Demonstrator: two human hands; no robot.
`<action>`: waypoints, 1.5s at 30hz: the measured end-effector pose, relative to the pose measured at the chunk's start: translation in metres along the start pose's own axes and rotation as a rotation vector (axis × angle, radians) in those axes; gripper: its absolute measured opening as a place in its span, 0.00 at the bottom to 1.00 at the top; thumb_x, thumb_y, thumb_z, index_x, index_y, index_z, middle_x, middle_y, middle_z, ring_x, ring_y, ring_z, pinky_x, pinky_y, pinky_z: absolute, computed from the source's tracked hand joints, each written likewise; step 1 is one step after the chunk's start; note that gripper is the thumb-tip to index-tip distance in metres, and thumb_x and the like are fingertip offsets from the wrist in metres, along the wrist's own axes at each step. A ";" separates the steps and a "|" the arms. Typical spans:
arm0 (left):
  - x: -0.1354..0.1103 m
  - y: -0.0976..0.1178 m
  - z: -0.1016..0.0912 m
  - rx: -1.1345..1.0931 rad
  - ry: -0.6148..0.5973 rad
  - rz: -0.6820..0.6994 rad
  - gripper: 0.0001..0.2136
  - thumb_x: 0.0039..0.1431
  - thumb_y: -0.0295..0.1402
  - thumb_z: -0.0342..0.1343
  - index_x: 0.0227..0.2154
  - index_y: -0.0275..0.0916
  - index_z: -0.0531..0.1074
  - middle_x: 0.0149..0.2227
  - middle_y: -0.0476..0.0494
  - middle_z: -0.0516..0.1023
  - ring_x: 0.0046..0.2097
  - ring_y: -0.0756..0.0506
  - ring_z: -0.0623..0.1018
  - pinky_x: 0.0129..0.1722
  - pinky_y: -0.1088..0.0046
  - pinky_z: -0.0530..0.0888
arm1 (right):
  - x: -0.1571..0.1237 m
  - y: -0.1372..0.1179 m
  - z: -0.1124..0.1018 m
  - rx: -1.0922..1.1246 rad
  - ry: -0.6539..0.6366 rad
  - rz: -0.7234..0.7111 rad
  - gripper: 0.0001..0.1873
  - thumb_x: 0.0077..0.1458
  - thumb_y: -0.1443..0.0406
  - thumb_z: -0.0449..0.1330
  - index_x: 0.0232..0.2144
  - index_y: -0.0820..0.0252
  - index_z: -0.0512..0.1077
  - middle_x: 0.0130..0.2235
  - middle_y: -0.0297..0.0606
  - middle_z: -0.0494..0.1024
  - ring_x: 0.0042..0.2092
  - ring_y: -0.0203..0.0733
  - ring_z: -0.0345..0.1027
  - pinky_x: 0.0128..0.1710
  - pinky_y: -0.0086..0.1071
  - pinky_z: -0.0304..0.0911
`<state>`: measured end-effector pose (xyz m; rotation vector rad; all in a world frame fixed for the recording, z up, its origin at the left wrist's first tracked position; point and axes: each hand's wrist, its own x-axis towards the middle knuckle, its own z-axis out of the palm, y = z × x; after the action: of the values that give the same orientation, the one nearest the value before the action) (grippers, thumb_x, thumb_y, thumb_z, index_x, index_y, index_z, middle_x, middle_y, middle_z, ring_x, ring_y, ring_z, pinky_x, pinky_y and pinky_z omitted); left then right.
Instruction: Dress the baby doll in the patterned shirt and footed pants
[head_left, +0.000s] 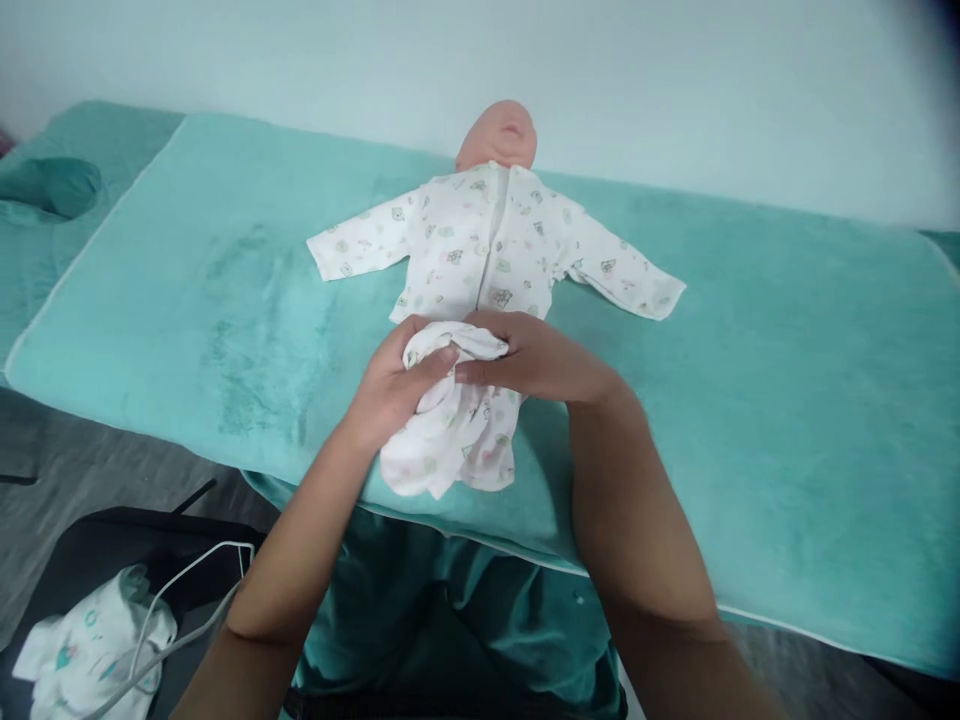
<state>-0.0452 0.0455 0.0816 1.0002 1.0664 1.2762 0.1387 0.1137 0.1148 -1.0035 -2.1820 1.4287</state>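
Here, a baby doll (pixel 499 135) lies on its back on a teal towel (pixel 750 400) spread over the bed (pixel 127 125), close to the middle of the far edge. Only its head shows; the body is hidden inside a white printed sleepsuit (pixel 487 240), whose sleeves lie flat out to either side. Whether arms fill them is hard to say. The suit's lower half is gathered into a bunch toward the near edge, and both hands meet on it. The left hand (pixel 390 385) has its grip pressed around the bunch, thumb lying on top. The right hand (pixel 536 360) pinches the same cloth from the other side, fingers curled and thumb out of sight. Below the hands the suit's legs hang limp over the near edge, and no doll legs can be made out. A teal pillow (pixel 45 185) at the far left corner is cut off by the frame. Below the near left corner a dark bag (pixel 97 545) holds a white garment (pixel 82 645) and a white cable (pixel 191 575), both partly cropped
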 end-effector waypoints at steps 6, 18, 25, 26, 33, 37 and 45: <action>-0.070 0.006 0.031 -0.238 0.336 -0.235 0.15 0.59 0.46 0.66 0.40 0.41 0.73 0.31 0.52 0.73 0.29 0.52 0.71 0.30 0.76 0.69 | 0.008 -0.015 0.004 -0.339 -0.152 0.031 0.12 0.57 0.54 0.64 0.31 0.57 0.75 0.33 0.32 0.79 0.36 0.40 0.70 0.34 0.32 0.55; -0.132 -0.009 0.044 -0.486 0.523 -0.356 0.17 0.54 0.43 0.70 0.40 0.40 0.74 0.31 0.50 0.77 0.31 0.51 0.74 0.34 0.75 0.70 | 0.010 -0.013 0.023 -0.719 -0.170 0.008 0.04 0.53 0.64 0.65 0.26 0.56 0.79 0.33 0.37 0.83 0.35 0.42 0.71 0.34 0.35 0.54; -0.142 -0.040 0.024 -0.303 0.542 -0.346 0.19 0.55 0.45 0.69 0.43 0.39 0.75 0.31 0.52 0.75 0.32 0.51 0.72 0.35 0.75 0.69 | 0.003 -0.011 0.031 -0.816 -0.133 0.000 0.06 0.53 0.62 0.66 0.28 0.55 0.81 0.34 0.39 0.82 0.37 0.45 0.71 0.35 0.36 0.54; -0.141 -0.042 0.019 -0.266 0.539 -0.335 0.19 0.55 0.45 0.69 0.43 0.39 0.75 0.31 0.52 0.76 0.32 0.51 0.72 0.35 0.75 0.69 | 0.001 -0.010 0.032 -0.807 -0.119 -0.016 0.05 0.53 0.63 0.66 0.27 0.56 0.81 0.33 0.39 0.81 0.37 0.44 0.71 0.35 0.36 0.54; -0.135 -0.043 0.007 0.043 0.458 -0.279 0.15 0.60 0.46 0.64 0.41 0.40 0.76 0.37 0.48 0.78 0.37 0.48 0.73 0.39 0.73 0.69 | -0.008 -0.001 0.036 -0.769 -0.064 -0.170 0.07 0.54 0.67 0.63 0.24 0.58 0.77 0.30 0.39 0.79 0.40 0.46 0.73 0.41 0.37 0.57; -0.136 -0.038 0.009 0.187 0.406 -0.268 0.15 0.62 0.45 0.62 0.43 0.40 0.78 0.40 0.44 0.79 0.39 0.46 0.74 0.42 0.72 0.70 | -0.009 0.002 0.037 -0.761 -0.046 -0.176 0.07 0.56 0.67 0.63 0.26 0.58 0.78 0.33 0.40 0.81 0.43 0.47 0.74 0.43 0.38 0.57; -0.136 -0.029 0.014 -0.027 0.354 -0.329 0.19 0.58 0.46 0.65 0.48 0.41 0.78 0.45 0.44 0.83 0.44 0.44 0.78 0.46 0.71 0.73 | -0.010 0.008 0.036 -0.729 -0.027 -0.229 0.07 0.56 0.67 0.62 0.26 0.59 0.77 0.33 0.41 0.80 0.40 0.46 0.73 0.42 0.37 0.57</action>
<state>-0.0253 -0.0912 0.0633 0.5566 1.4151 1.2130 0.1262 0.0844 0.0932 -0.8880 -2.7940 0.5346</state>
